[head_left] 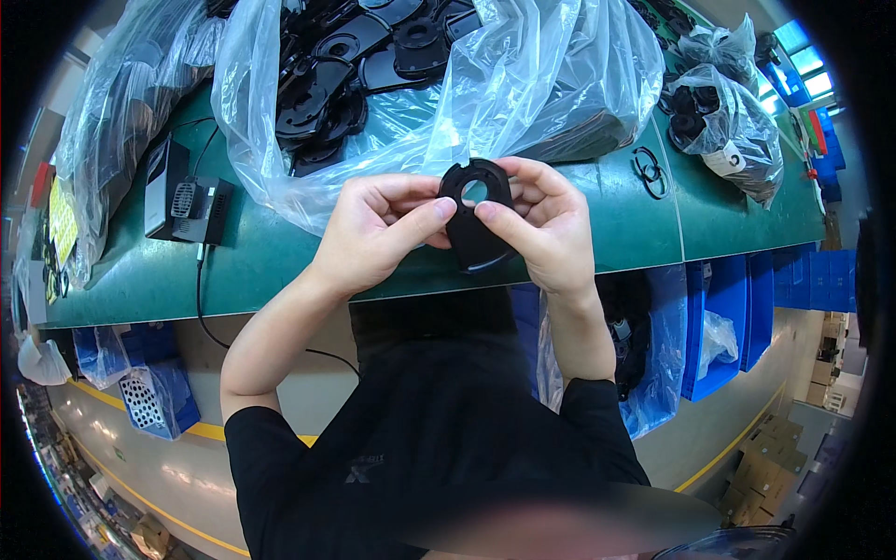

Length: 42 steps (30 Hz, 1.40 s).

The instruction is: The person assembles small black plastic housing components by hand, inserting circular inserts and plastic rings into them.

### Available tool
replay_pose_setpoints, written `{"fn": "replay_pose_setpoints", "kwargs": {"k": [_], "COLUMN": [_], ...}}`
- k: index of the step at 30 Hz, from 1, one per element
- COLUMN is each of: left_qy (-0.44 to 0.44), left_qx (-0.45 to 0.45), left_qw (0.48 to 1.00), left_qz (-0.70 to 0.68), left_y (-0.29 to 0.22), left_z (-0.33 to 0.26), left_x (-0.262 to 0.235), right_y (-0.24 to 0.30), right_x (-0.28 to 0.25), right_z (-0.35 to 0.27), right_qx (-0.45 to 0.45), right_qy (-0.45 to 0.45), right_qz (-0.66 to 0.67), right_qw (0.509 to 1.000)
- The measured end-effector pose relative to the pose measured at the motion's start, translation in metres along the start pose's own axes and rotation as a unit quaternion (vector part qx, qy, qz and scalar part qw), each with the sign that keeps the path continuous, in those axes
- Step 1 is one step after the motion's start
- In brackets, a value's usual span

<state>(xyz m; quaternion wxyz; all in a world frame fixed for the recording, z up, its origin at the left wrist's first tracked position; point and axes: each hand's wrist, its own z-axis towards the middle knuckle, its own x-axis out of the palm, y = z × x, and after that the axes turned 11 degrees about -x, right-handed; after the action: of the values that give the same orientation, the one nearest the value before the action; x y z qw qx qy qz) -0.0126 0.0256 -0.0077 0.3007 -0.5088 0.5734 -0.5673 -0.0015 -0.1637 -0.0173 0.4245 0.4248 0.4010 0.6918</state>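
Observation:
Between my two hands, above the near edge of the green table (373, 306), is a flat black plastic part (476, 245) with a round hole near its rounded top end. My left hand (378, 224) pinches its left side, thumb on the face. On the right side my right hand (546, 219) grips it the same way, thumb beside the hole. The fingers behind the part are mostly hidden. Beyond my hands lies an open clear plastic bag (551, 84), with a heap of similar black parts (373, 56) showing in its opening.
A small black device (187, 198) with a cable stands on the left, by another plastic bag (140, 103). Thin black rings (651, 174) and a bag of black round parts (733, 131) lie on the right. Blue bins (717, 322) stand below the table edge.

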Motion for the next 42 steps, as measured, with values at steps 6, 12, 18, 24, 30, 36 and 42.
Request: {"fn": "replay_pose_setpoints", "kwargs": {"k": [6, 12, 18, 24, 30, 36, 42], "left_qy": [0.015, 0.004, 0.000, 0.059, -0.020, -0.023, -0.017], "left_qx": [-0.057, -0.005, 0.017, 0.001, 0.008, 0.015, 0.021], "left_qw": [0.998, 0.996, 0.999, 0.998, 1.000, 0.998, 0.999], "left_qz": [0.018, 0.094, 0.040, 0.008, 0.020, 0.049, 0.044], "left_y": [0.003, 0.005, 0.003, 0.001, 0.004, 0.009, 0.011], "left_z": [0.003, 0.001, 0.001, 0.003, -0.002, 0.002, 0.005], "left_x": [-0.003, -0.003, -0.005, 0.006, -0.008, -0.008, -0.013], "right_y": [0.008, 0.003, 0.004, 0.012, -0.003, -0.087, -0.118], "right_x": [-0.005, -0.005, 0.003, -0.022, -0.090, -0.253, -0.315], "right_z": [0.003, 0.000, -0.017, -0.056, -0.133, -0.306, -0.454], "right_qx": [0.051, 0.025, 0.024, -0.024, 0.092, 0.165, 0.447], "right_qy": [0.049, 0.059, 0.022, -0.039, 0.033, -0.479, -0.570], "right_qz": [0.029, -0.063, -0.008, -0.001, -0.155, -0.224, -0.415], "right_qw": [0.997, 0.996, 0.999, 0.999, 0.983, 0.832, 0.550]}}
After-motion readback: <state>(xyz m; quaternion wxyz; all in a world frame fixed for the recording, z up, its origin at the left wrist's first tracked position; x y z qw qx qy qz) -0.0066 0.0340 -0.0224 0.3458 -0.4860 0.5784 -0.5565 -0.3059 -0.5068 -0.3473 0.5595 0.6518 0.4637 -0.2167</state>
